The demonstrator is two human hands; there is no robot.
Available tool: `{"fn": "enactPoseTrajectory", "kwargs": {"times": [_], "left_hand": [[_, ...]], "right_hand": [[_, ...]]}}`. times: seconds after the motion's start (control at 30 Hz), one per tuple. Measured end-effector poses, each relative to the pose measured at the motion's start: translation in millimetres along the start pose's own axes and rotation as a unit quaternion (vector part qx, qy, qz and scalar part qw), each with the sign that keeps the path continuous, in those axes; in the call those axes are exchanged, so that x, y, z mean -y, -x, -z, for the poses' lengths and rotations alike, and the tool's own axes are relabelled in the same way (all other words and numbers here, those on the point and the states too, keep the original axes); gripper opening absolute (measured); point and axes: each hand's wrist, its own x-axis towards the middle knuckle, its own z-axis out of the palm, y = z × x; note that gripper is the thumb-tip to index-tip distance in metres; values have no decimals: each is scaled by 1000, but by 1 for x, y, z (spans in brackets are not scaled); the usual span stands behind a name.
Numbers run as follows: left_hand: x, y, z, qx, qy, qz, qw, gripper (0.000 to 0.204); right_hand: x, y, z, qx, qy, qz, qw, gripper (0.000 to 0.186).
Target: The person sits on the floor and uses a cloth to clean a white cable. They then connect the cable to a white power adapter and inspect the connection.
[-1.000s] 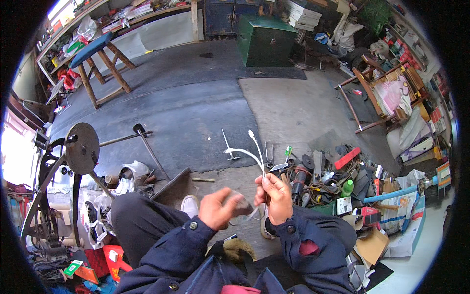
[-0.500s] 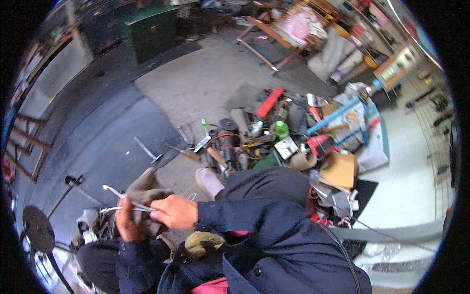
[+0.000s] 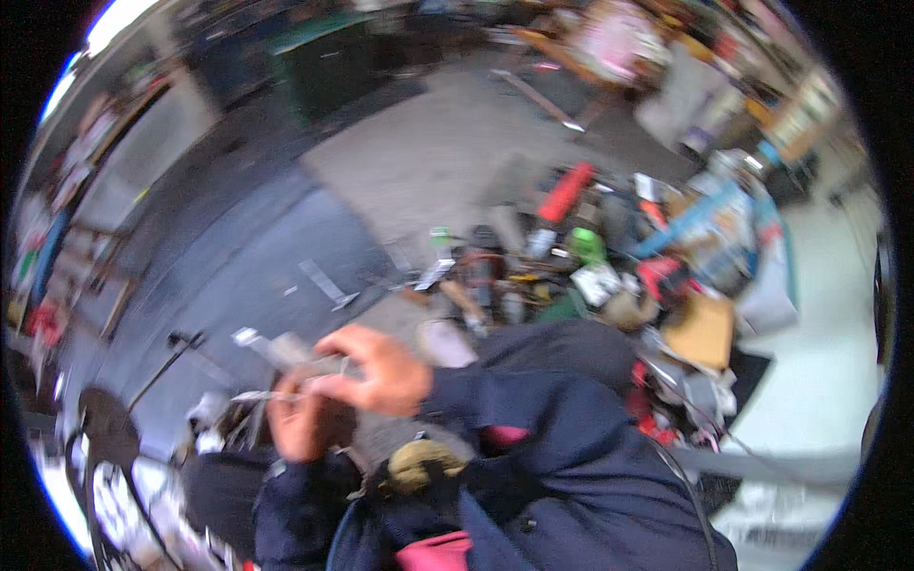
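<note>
Frame is motion-blurred; fine detail is unreliable.

Right hand: fingers curled, thumb and forefinger pinched on a thin pale cable that runs out to upper left of the hand and ends in a light-coloured tip. The pinch looks like a fine grip suited to something slim.

Left hand: just below and left of the right hand, touching it. Fingers bent inward around the lower run of the same cable, which leaves as a thin pale line to the left. How tight the hold is cannot be read through the blur. Both hands sit close together above the lap, which looks like a way of keeping the short stretch between them steady.

Both forearms are in dark blue jacket sleeves. A tan glove-like bundle lies in the lap just below the right hand, with a pink patch of cloth under it.

Further out, taking the right hand as reference:
- Left and below: a dark round wheel and pale metal parts, blurred.
- Up and right: a heap of hand tools on the concrete floor, including a red handle and a green canister. The heap lies well within reach of the seated person, probably for that reason.
- Right: a brown cardboard piece.
- Far up: a dark green cabinet.
</note>
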Motion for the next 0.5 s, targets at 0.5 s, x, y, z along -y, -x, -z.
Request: {"fn": "enactPoseTrajectory", "kwargs": {"times": [0.5], "left_hand": [[14,15,-21,28,-265,-77,961,35]], "right_hand": [[10,7,-14,76,-97,-129,984,21]]}}
